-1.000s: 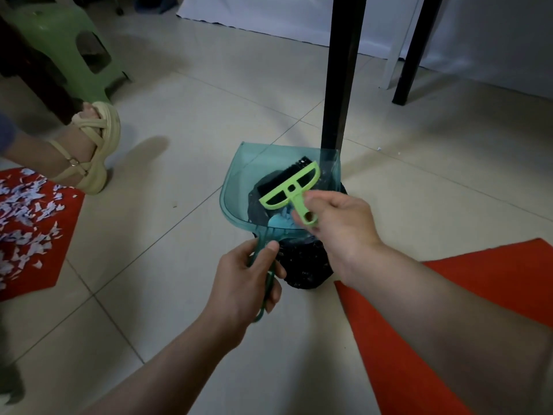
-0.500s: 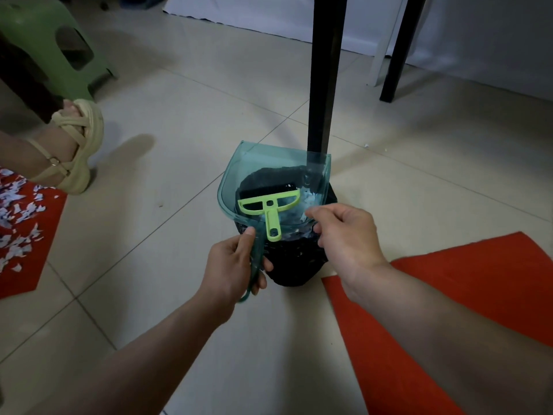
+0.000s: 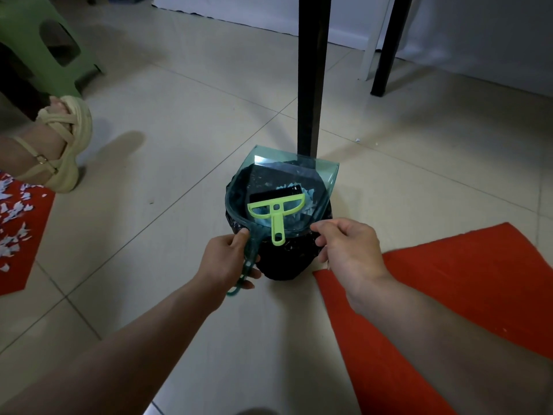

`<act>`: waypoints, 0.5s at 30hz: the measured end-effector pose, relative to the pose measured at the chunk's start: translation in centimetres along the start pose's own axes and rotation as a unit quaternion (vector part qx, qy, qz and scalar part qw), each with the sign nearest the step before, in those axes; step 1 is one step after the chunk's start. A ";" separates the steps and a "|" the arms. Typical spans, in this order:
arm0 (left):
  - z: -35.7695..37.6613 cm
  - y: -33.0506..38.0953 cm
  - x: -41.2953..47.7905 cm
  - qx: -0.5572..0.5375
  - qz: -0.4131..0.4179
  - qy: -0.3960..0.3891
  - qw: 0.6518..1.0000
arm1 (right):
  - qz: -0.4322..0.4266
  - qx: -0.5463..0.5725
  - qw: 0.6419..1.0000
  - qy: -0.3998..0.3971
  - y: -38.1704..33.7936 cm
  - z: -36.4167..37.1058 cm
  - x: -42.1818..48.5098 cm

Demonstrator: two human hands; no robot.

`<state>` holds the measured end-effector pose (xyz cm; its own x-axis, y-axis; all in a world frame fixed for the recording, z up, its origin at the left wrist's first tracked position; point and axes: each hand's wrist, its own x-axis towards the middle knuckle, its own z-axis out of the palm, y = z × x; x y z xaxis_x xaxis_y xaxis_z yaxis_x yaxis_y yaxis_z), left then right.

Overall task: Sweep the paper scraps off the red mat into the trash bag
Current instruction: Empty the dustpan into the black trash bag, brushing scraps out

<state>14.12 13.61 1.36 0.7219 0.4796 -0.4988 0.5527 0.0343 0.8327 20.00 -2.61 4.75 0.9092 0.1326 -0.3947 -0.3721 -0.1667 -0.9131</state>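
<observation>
My left hand (image 3: pixel 227 259) grips the handle of a clear teal dustpan (image 3: pixel 326 178), which lies tilted over the mouth of the black trash bag (image 3: pixel 284 262). A lime-green hand brush (image 3: pixel 276 217) rests inside the pan, with pale paper scraps under it. Just right of the brush handle, my right hand (image 3: pixel 350 247) has loosely curled fingers against the bag's right side and holds nothing. A bare red mat (image 3: pixel 449 280) lies to the right of the bag. At the left edge, a second red mat (image 3: pixel 18 265) is strewn with white paper scraps (image 3: pixel 15 211).
A black table leg (image 3: pixel 311 85) stands right behind the dustpan, and another leg (image 3: pixel 389 46) is farther back right. A person's foot in a cream sandal (image 3: pixel 59 139) is by the left mat. Behind it stands a green plastic stool (image 3: pixel 45 40). Pale floor tiles lie all around.
My right hand let go of the brush, which now lies in the dustpan. The pan has settled lower over the bag.
</observation>
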 end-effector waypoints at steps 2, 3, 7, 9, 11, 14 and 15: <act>0.1 0.0 -0.2 -0.001 -0.004 0.012 1.000 | 0.005 -0.004 1.000 -0.003 0.2 -0.1 -0.3; 0.2 0.0 -0.3 -0.003 -0.006 0.017 1.000 | 0.009 -0.005 1.000 -0.004 0.3 -0.2 -0.4; 0.3 -0.2 -0.4 -0.003 -0.019 0.032 0.999 | 0.020 -0.002 1.000 -0.005 0.8 -0.6 -0.8; 0.3 -0.4 -0.3 -0.001 -0.025 0.040 0.999 | 0.021 -0.005 1.000 -0.003 1.0 -1.0 -0.9; 0.3 -0.5 -0.2 -0.007 -0.032 0.051 0.998 | 0.021 0.001 1.000 0.001 1.1 -1.3 -0.9; 0.3 -0.8 -0.1 -0.010 -0.037 0.059 0.998 | 0.024 0.001 1.000 0.006 1.2 -1.7 -0.8; 0.4 -0.9 -0.1 -0.009 -0.038 0.060 0.997 | 0.025 -0.002 1.000 0.007 1.3 -1.8 -0.8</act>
<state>13.69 13.14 0.58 0.6226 0.5766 -0.5290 0.5956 0.0893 0.7983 19.12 -4.71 4.07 0.8921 0.1113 -0.4380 -0.4161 -0.1757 -0.8922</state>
